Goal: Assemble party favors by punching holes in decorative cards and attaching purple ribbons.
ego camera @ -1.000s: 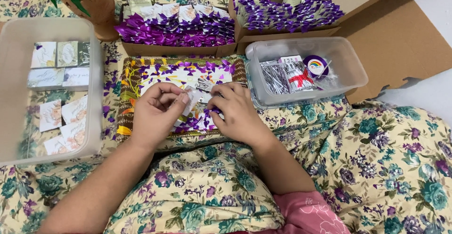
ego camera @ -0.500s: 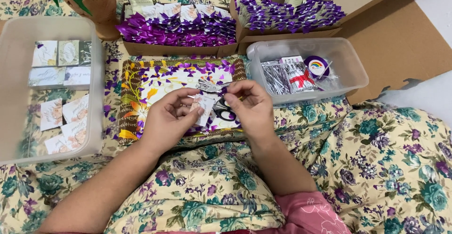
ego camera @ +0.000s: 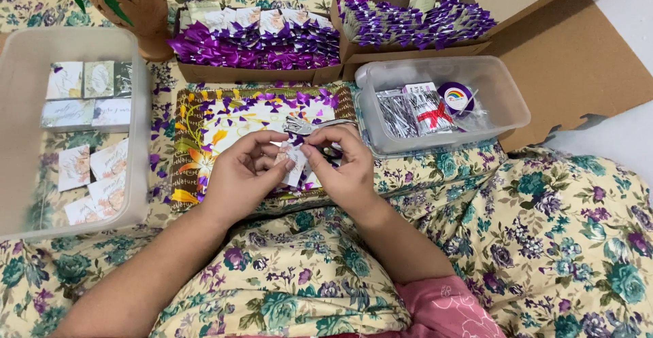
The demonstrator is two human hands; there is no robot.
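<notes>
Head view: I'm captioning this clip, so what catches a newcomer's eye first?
Both hands, left hand and right hand, pinch a small white card over a flowered tray. Behind it, cardboard boxes brim with purple bows; a clear tub of cards sits left.

Bright, even indoor light, soft shadows under both hands, slight glare on clear plastic, mild wide-angle edge bending.

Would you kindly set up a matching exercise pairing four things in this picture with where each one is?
Things:
1. small card
2. purple tape roll
3. stapler
4. flower pot

Places:
A. on the patterned tray, just beyond the hands
B. far left corner, beside the cardboard box
C. between the fingertips of left hand and right hand
D. in the clear tub on the right

Pairs: 1-C, 2-D, 3-A, 4-B
</notes>
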